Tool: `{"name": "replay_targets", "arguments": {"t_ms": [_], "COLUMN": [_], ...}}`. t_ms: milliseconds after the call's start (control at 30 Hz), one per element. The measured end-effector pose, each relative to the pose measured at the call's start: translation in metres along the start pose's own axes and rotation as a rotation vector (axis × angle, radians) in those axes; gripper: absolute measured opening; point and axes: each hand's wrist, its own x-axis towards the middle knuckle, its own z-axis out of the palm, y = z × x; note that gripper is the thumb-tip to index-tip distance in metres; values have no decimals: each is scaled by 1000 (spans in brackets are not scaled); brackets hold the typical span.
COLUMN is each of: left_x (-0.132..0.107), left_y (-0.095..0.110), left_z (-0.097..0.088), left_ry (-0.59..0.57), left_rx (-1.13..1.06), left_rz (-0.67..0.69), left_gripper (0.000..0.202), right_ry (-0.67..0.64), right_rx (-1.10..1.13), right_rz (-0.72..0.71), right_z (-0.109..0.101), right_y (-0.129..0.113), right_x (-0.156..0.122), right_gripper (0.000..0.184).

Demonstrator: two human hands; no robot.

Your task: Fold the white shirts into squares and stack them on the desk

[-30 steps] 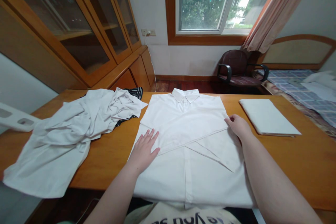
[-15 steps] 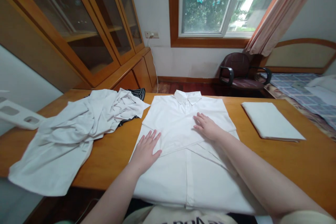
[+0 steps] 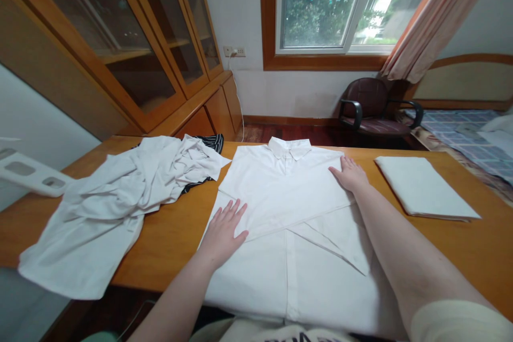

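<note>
A white collared shirt [image 3: 280,192] lies flat, front up, on the wooden table [image 3: 172,235], with both sleeves folded across its chest. My left hand [image 3: 223,230] rests open, fingers spread, on the shirt's left edge where a sleeve cuff ends. My right hand [image 3: 350,173] lies open and flat on the shirt's upper right shoulder area, close to its right edge.
A crumpled heap of white garments [image 3: 116,197] with a black striped piece [image 3: 210,143] covers the table's left part. A folded white cloth [image 3: 425,192] lies at the right. Behind the table are a dark armchair [image 3: 374,112], a glass-door cabinet [image 3: 120,37] and a window [image 3: 332,0].
My right hand slid from the shirt's right edge to the middle of the chest, then out to the upper right shoulder. My left hand stayed in place.
</note>
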Motion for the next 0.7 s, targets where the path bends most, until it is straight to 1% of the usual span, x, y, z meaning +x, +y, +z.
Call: {"name": "replay_targets", "arguments": {"t_ms": [67, 133, 200, 233, 267, 300, 367, 400, 433, 467, 533, 600, 700], "left_x": [0, 0, 0, 0, 0, 0, 0, 0, 0, 0, 0, 0, -1], "left_y": [0, 1, 1, 2, 2, 2, 2, 2, 2, 1, 0, -1, -2], "left_z": [0, 0, 0, -1, -1, -1, -1, -1, 0, 0, 2, 4, 5], "left_ry": [8, 14, 11, 8, 5, 4, 3, 4, 6, 8, 14, 22, 21], "left_rx": [3, 6, 5, 4, 2, 1, -3, -5, -7, -9, -9, -7, -3], "left_rz": [2, 2, 0, -1, -2, -4, -6, -5, -3, -2, 0, 0, -1], "left_gripper": [66, 66, 66, 66, 66, 66, 66, 66, 66, 65, 65, 65, 64], "right_ry": [3, 13, 64, 93, 110, 105, 9, -56, -101, -123, -126, -116, -109], "right_rx": [1, -30, -104, -144, -172, -181, -131, -92, -63, -44, -37, -51, -74], "right_rz": [17, 50, 48, 7, -69, -180, -424, -522, -586, -614, -584, -496, -348], "right_z": [-1, -4, -8, -10, -12, -13, -11, -9, -7, -4, 0, 1, -1], "right_y": [3, 1, -8, -14, -23, -32, -50, -58, -64, -69, -71, -66, -52], "right_x": [5, 6, 3, 0, -5, -10, -22, -27, -30, -32, -29, -18, 4], "right_gripper": [84, 82, 79, 76, 74, 72, 71, 71, 71, 71, 73, 75, 78]}}
